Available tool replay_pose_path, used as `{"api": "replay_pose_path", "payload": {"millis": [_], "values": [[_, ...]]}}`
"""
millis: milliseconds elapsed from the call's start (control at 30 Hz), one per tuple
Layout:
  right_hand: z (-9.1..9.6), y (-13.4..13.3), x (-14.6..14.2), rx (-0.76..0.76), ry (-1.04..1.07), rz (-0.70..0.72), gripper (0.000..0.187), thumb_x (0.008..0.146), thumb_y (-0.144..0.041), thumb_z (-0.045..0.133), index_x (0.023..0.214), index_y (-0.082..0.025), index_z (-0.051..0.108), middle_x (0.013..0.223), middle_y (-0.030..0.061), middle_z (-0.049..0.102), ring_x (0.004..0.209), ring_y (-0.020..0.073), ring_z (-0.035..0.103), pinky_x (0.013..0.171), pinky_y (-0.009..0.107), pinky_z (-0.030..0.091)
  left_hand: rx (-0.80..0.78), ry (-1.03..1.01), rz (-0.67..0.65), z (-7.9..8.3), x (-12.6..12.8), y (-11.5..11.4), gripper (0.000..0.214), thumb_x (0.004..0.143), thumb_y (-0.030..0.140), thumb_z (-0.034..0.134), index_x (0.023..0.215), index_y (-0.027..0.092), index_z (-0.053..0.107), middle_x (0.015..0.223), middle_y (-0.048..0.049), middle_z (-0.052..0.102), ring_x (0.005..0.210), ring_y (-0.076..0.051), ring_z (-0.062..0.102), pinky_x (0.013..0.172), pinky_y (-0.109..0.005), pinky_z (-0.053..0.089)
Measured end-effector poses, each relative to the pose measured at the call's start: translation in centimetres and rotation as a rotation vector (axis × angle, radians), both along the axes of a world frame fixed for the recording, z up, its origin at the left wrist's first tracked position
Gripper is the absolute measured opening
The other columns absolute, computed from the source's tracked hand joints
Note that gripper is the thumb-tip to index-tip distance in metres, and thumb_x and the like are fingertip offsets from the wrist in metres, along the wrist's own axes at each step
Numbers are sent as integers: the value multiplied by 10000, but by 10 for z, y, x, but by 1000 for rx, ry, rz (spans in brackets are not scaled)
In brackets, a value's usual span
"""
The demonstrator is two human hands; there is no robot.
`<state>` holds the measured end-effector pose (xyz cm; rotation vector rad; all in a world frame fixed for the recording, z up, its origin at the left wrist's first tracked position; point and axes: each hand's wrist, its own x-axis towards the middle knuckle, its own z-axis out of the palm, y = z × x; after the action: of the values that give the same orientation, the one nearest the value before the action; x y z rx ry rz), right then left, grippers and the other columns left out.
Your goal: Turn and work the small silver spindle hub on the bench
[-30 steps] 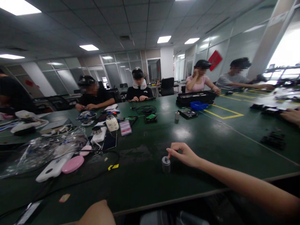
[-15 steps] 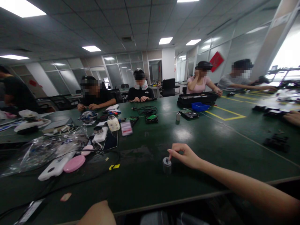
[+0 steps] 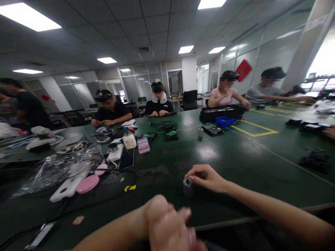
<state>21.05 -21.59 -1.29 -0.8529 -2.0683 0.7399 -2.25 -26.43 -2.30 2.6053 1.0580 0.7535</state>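
A small grey metal cylinder stands upright on the green table in front of me, with a small dark part on its top. My right hand reaches in from the right, thumb and index finger closed at the cylinder's top edge. My left hand is low in the middle, above the table's near edge. It is smeared by motion, its fingers bent to the right, and whether it holds anything does not show.
Farther back stand a second small cylinder, a hard drive and a blue tray. A pink round lid, a white device, plastic bags and black cables lie left. Several people sit across the table.
My left hand has come up into view from the bottom edge. The fingers of my right hand have shifted lower over the cylinder's top. The cylinder still stands upright, and the camera view has shifted slightly.
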Motion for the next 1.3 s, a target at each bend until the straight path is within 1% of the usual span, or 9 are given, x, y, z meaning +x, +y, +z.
{"api": "replay_pose_path", "payload": {"millis": [100, 200, 333, 500, 600, 700, 867, 1033, 1300], "values": [[0, -2, -4, 12, -29, 1, 295, 858, -453, 647, 913, -185, 756, 637, 3, 573, 543, 109, 446, 489, 229, 330, 119, -163, -42, 0, 5, 46, 471, 796, 496, 704, 1160, 243, 543, 1240, -118, 553, 1153, -307, 524, 966, -518, 445], [0, -3, -7, 7, -53, -7, 274, 858, -443, 648, 882, -193, 755, 643, 0, 576, 555, 111, 456, 504, 231, 347, 126, -272, -97, -1, 9, 64, 671, 751, 542, 720, 1257, 218, 421, 1253, -141, 519, 1183, -323, 493, 992, -520, 407], [0, 5, -2, 1, -66, -65, 311, 901, -461, 579, 939, -194, 733, 724, 16, 622, 595, 123, 490, 543, 242, 379, -36, -218, -128, -2, 16, 56, 761, 711, 540, 766, 1284, 206, 393, 1208, -109, 549, 1133, -280, 520, 999, -444, 411], [-10, 40, 25, 14, -111, -199, 395, 906, -507, 543, 1017, -174, 725, 815, 52, 637, 658, 151, 525, 589, 267, 403, -97, -167, -120, -1, 21, 49, 727, 663, 521, 812, 1234, 220, 480, 1150, -69, 599, 1094, -258, 531, 982, -399, 401], [-19, 57, 43, -7, -217, -170, 376, 832, -533, 630, 916, -195, 772, 747, 39, 609, 637, 151, 530, 589, 269, 402, -102, -134, -97, 1, 21, 50, 644, 657, 529, 811, 1171, 233, 562, 1137, -66, 601, 1066, -263, 535, 943, -384, 411], [-25, 62, 53, -16, -288, -127, 348, 814, -519, 659, 987, -239, 770, 772, 35, 612, 657, 155, 546, 609, 271, 406, -113, -119, -76, 2, 20, 51, 588, 641, 559, 808, 1100, 239, 627, 1095, -65, 606, 1042, -271, 538, 916, -378, 417], [-21, 58, 48, -5, -283, -129, 289, 812, -476, 680, 946, -240, 779, 783, 37, 615, 684, 164, 547, 646, 284, 411, -132, -127, -66, 0, 21, 51, 541, 601, 562, 831, 1013, 248, 676, 1061, -42, 632, 1026, -260, 552, 913, -358, 404], [-6, 38, 24, 23, -144, -174, 337, 922, -450, 543, 1001, -190, 743, 808, 42, 596, 687, 156, 532, 633, 279, 422, -135, -144, -70, -2, 21, 54, 513, 604, 513, 849, 1004, 240, 680, 1050, -28, 656, 1009, -244, 573, 905, -342, 407], [7, 3, -3, -28, -55, 6, 230, 898, -397, 611, 953, -227, 755, 822, 28, 568, 694, 141, 541, 596, 246, 426, -137, -158, -65, -6, 22, 57, 576, 610, 517, 844, 1067, 212, 671, 1031, -57, 641, 968, -258, 569, 861, -357, 431]]}}
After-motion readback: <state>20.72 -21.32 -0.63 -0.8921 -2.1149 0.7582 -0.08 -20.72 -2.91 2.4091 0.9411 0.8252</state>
